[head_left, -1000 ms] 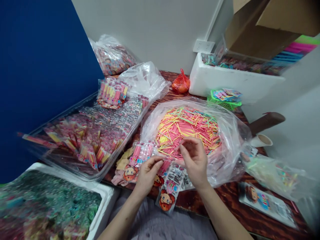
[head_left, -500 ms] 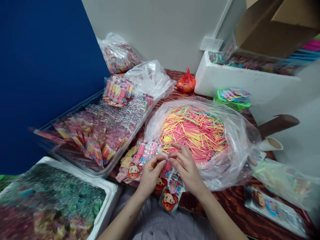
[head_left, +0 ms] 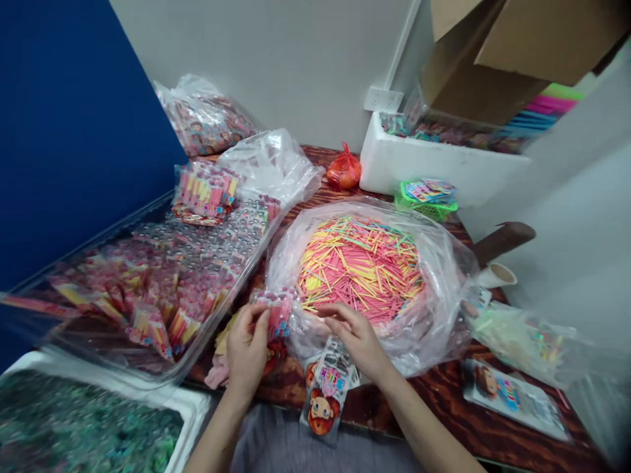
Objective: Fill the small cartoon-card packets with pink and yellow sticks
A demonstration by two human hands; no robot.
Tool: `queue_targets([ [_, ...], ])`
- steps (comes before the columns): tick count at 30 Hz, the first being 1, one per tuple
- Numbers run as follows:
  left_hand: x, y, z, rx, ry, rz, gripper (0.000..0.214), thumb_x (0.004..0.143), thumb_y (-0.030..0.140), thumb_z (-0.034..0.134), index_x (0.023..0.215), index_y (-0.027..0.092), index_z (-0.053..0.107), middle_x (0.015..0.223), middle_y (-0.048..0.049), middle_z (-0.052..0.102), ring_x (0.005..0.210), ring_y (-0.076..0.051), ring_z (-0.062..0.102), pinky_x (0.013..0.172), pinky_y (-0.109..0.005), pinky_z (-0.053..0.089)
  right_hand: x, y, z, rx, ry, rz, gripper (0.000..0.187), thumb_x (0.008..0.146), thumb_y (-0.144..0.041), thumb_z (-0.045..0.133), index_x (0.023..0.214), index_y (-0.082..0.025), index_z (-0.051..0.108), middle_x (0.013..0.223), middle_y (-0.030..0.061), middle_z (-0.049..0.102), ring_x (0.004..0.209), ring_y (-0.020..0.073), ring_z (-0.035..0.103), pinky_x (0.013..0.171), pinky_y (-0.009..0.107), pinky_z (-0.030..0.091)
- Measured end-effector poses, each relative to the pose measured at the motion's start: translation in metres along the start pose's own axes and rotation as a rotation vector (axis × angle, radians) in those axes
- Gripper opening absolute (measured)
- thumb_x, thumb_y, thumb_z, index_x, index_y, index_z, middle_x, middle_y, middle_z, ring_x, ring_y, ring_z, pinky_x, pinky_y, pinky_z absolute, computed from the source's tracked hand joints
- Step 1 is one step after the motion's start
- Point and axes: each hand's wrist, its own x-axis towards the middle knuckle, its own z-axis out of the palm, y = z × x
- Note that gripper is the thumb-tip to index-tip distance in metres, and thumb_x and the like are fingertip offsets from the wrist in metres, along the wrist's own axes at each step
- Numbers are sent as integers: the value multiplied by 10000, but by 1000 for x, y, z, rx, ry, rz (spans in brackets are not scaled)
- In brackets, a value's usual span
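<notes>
- Centre: the stick pile (head_left: 362,266) is spread just beyond the right hand (head_left: 359,341), fingers curved; any hold cannot be told.
- Left of centre: filled packets (head_left: 278,312) are met by the left hand (head_left: 248,349), fingertips drawn close; pinching cannot be told.
- Lower centre: below the nearer right hand, the printed packet (head_left: 325,393) is laid, long axis slanted upper right to lower left.

blue partition (head_left: 73,144), wall socket (head_left: 383,99), red tied bag (head_left: 344,172) beside white foam box (head_left: 424,164), cardboard box (head_left: 552,46)
</notes>
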Motion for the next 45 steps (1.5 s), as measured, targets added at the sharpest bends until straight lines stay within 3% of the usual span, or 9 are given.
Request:
queue_targets([
  [6,13,-18,6,401,116,128,457,916,359,460,1325,156,474,1231,-157,570,1169,-316,517,1028,-489,385,46,66,-62,-672,259,-53,230,932,-176,441,972,-161,667,966,102,673,970,238,564,882,377,431],
  [9,7,-4,8,430,92,227,444,927,354,459,1334,176,470,1329,-155,510,1245,-317,454,1064,-505,346,71,79,-82,-1045,213,-21,253,921,-127,426,1047,-129,645,1003,135,647,981,262,511,863,375,403],
  [12,0,9,14,387,-30,272,360,929,326,474,1269,219,520,1336,-118,510,1244,-292,457,1059,-496,360,89,78,-83,-1309,110,-34,278,907,-88,408,1093,-115,612,1058,167,610,996,289,474,838,396,368],
  [16,-3,11,24,324,-135,244,308,933,299,469,1223,231,547,1301,-99,527,1247,-277,464,1073,-514,350,102,78,-74,-1434,46,-85,293,900,-70,364,1061,-98,607,1031,190,598,953,305,462,797,418,343],
  [25,2,15,20,237,-128,214,299,927,313,492,1207,251,575,1307,-77,534,1255,-256,473,1088,-475,353,114,83,-77,-1494,4,-157,253,890,-65,375,934,-110,619,950,170,597,919,302,472,783,404,336],
  [32,-5,19,7,212,-77,220,301,926,327,502,1210,258,575,1310,-73,531,1247,-256,482,1084,-465,358,107,75,-91,-1307,93,-22,209,892,-88,396,956,-133,589,961,155,637,898,265,534,776,358,350],
  [38,-4,31,18,164,-139,238,288,927,303,493,1191,268,603,1299,-72,547,1255,-256,474,1083,-480,353,91,77,-105,-461,135,226,129,862,-218,436,740,-209,478,657,8,604,632,167,571,635,275,404],
  [42,-3,45,38,71,-265,208,270,923,292,491,1151,255,631,1305,-85,547,1261,-260,472,1068,-492,373,72,82,-104,81,101,313,127,792,-327,520,779,-206,486,621,-12,627,566,162,603,590,274,457],
  [45,-4,50,54,30,-350,200,259,915,279,500,1125,248,649,1286,-84,562,1241,-251,493,1060,-486,383,59,85,-101,120,120,323,123,750,-309,566,765,-197,517,620,-6,653,569,162,610,587,273,461],
])
